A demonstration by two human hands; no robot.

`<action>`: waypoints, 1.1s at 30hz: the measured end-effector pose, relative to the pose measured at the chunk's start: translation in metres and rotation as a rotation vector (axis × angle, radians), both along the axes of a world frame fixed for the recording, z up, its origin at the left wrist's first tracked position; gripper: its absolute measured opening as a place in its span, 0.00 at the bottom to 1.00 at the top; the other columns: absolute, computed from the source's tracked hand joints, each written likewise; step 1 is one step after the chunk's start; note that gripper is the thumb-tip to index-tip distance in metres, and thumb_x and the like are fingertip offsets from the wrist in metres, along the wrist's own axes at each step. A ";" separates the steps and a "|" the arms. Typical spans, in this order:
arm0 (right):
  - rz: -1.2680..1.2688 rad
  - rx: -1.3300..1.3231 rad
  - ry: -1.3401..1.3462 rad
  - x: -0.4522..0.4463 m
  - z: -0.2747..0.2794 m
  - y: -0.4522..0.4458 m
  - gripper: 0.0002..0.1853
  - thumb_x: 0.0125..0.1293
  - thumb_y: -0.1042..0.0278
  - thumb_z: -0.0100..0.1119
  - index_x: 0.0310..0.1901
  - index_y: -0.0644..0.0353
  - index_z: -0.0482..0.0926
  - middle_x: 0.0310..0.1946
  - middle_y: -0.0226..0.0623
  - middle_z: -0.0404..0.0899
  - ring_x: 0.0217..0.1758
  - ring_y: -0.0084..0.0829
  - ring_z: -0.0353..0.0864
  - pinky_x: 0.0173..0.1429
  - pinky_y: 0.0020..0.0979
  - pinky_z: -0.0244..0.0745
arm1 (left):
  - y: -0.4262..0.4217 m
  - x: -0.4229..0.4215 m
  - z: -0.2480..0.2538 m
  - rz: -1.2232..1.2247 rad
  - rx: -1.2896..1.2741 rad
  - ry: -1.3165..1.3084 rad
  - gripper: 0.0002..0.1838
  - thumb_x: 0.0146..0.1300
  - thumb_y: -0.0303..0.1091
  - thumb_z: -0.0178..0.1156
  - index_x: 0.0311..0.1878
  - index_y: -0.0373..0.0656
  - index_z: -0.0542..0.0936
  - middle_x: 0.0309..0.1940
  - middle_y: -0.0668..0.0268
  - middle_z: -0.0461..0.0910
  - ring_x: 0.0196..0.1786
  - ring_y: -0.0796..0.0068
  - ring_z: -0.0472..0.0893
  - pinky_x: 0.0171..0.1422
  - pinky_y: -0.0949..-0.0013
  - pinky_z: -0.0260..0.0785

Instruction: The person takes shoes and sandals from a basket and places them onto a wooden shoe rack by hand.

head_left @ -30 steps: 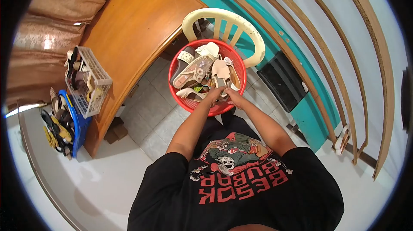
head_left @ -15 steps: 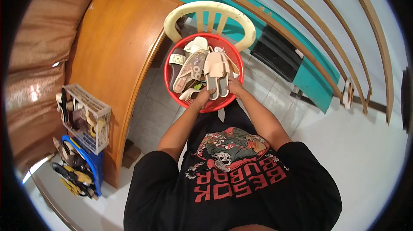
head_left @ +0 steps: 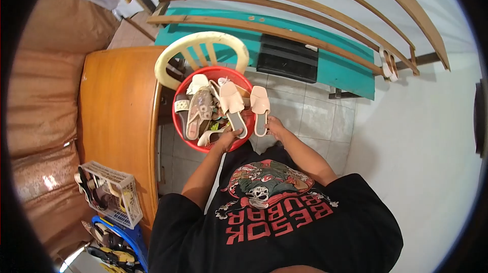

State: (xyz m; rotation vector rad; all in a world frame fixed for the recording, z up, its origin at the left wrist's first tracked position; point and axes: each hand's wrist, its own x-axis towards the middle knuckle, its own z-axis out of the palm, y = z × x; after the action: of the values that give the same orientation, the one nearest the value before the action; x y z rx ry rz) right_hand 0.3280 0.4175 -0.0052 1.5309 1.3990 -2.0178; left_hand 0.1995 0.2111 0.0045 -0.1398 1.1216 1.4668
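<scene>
My left hand (head_left: pixel 228 139) grips the heel end of one beige slide sandal (head_left: pixel 232 101), which is held over the red basket (head_left: pixel 177 125). By its heel my right hand (head_left: pixel 275 126) holds the matching beige slide sandal (head_left: pixel 260 101), just past the basket's right rim. Both sandals point away from me, a small gap between them. Inside the basket lie a patterned slide (head_left: pixel 200 113), a dark slide with a pale strap (head_left: pixel 182 106), a cream shoe (head_left: pixel 208 137) and other footwear partly hidden beneath. The basket rests on a cream plastic chair (head_left: pixel 239 48).
A wooden table (head_left: pixel 119 100) stands to the left, bearing a white crate (head_left: pixel 133 207) of shoes. Below it is a blue bin (head_left: pixel 133 240) with more footwear. Wooden rails (head_left: pixel 223 23) run above a teal bench (head_left: pixel 335 69); a pair of pale shoes (head_left: pixel 389 63) hangs at its right end.
The two beige sandals have come apart, the right-hand one moving right beyond the basket rim. My view has turned toward the right, so basket and chair appear farther left.
</scene>
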 end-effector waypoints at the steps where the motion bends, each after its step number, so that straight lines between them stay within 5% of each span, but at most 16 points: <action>1: -0.047 -0.035 0.037 0.006 -0.003 0.006 0.18 0.65 0.81 0.53 0.57 0.58 0.73 0.48 0.36 0.79 0.45 0.33 0.81 0.44 0.39 0.79 | 0.005 0.001 0.002 -0.071 -0.072 0.048 0.20 0.67 0.28 0.60 0.61 0.39 0.72 0.51 0.66 0.79 0.54 0.71 0.78 0.62 0.64 0.69; 6: -0.104 -0.111 0.178 0.042 0.019 0.035 0.21 0.66 0.79 0.53 0.60 0.57 0.69 0.52 0.35 0.77 0.52 0.32 0.78 0.53 0.40 0.76 | 0.037 0.032 -0.013 -0.202 -0.147 0.200 0.21 0.64 0.23 0.60 0.61 0.37 0.73 0.51 0.64 0.80 0.54 0.69 0.79 0.60 0.62 0.71; 18: 0.013 -0.115 0.407 0.190 0.027 0.129 0.22 0.64 0.80 0.57 0.59 0.59 0.66 0.45 0.37 0.80 0.46 0.29 0.80 0.45 0.33 0.77 | 0.136 0.193 -0.001 -0.172 -0.123 0.002 0.18 0.66 0.29 0.61 0.59 0.47 0.73 0.53 0.65 0.78 0.57 0.66 0.77 0.63 0.52 0.70; 22: 0.077 -0.079 0.372 0.230 0.034 0.147 0.28 0.58 0.82 0.62 0.59 0.58 0.66 0.44 0.38 0.82 0.42 0.29 0.81 0.42 0.30 0.77 | 0.150 0.228 -0.001 -0.213 -0.072 -0.055 0.19 0.67 0.27 0.60 0.60 0.45 0.72 0.54 0.65 0.78 0.57 0.66 0.77 0.63 0.53 0.70; 23: 0.081 -0.091 0.374 0.235 0.035 0.149 0.30 0.56 0.82 0.64 0.60 0.57 0.66 0.44 0.37 0.82 0.42 0.29 0.82 0.41 0.29 0.77 | 0.150 0.234 -0.001 -0.223 -0.074 0.015 0.16 0.66 0.30 0.62 0.57 0.44 0.75 0.49 0.66 0.80 0.51 0.68 0.80 0.55 0.59 0.73; 33: -0.050 -0.155 0.503 0.204 0.051 0.142 0.33 0.56 0.83 0.64 0.64 0.57 0.65 0.47 0.39 0.81 0.44 0.29 0.82 0.41 0.30 0.78 | 0.153 0.196 0.029 -0.191 -0.110 0.110 0.18 0.66 0.29 0.62 0.58 0.40 0.75 0.50 0.64 0.82 0.50 0.70 0.81 0.55 0.63 0.74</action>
State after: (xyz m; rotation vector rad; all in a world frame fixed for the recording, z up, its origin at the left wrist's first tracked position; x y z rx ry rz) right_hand 0.5315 0.5592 0.0459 1.0440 1.3241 -2.5951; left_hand 0.3956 0.3645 0.0337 -0.0275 1.2700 1.2555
